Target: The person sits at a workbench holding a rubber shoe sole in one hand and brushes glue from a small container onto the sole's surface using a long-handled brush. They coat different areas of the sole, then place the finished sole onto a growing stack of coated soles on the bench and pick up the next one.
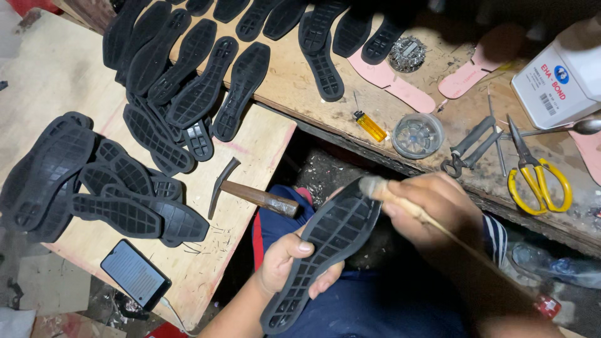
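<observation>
The left hand [285, 263] gripped a black rubber shoe sole [325, 250] around its middle, thumb across the treaded face and fingers curled beneath, holding it tilted over the person's lap with the heel end low and the toe end up toward the right hand. The right hand [438, 209] was closed around a thin wooden-handled brush [410, 209], whose pale tip rested against the toe end of the sole; the stick ran back past the wrist to a red end near the lower right.

To the left, a plywood counter [256, 134] carried a hammer [250, 191] with a wooden handle, lying just beside the sole's upper edge, its metal head pointing away. Further left lay a pile of black soles [106, 188], tread side up and overlapping, and a dark phone [134, 273] near the board's front corner with a cable attached.

Across the back counter [300, 81], more black soles [206, 75] were spread in rows. Pink insoles [391, 81] lay beyond them. Near these sat a yellow lighter [369, 125], a round clear lid [417, 134], pliers [469, 147], yellow-handled scissors [538, 175] and a white rectangular can [560, 75] at the right edge.
</observation>
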Action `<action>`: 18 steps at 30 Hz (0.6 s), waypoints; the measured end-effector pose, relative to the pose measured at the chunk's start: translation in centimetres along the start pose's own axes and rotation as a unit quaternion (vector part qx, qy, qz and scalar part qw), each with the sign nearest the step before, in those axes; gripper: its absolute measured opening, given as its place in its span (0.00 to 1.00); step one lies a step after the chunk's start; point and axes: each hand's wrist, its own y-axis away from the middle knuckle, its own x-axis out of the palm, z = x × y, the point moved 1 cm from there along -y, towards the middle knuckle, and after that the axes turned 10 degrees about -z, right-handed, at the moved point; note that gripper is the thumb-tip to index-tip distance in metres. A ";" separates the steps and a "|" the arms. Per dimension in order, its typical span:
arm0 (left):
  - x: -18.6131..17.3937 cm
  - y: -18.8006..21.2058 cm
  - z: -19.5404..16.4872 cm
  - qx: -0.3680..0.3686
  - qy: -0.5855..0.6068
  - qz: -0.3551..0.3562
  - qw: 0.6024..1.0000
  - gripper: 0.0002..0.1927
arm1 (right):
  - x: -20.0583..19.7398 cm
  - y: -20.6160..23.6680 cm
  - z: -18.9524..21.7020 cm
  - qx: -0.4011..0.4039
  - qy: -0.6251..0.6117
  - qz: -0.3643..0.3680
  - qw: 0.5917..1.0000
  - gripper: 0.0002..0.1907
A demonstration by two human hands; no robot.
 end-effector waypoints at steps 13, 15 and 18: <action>0.5 -0.4 2.9 0.086 0.084 0.008 0.993 0.36 | 0.1 -1.9 -13.4 0.074 0.195 0.073 0.975 0.11; 0.7 -0.5 2.5 0.086 0.121 0.021 0.989 0.37 | 0.5 -1.8 -13.8 0.070 0.203 0.078 0.974 0.10; 1.0 -0.5 1.6 0.064 0.200 0.100 0.973 0.38 | 0.4 -2.1 -13.6 0.061 0.218 0.063 0.972 0.09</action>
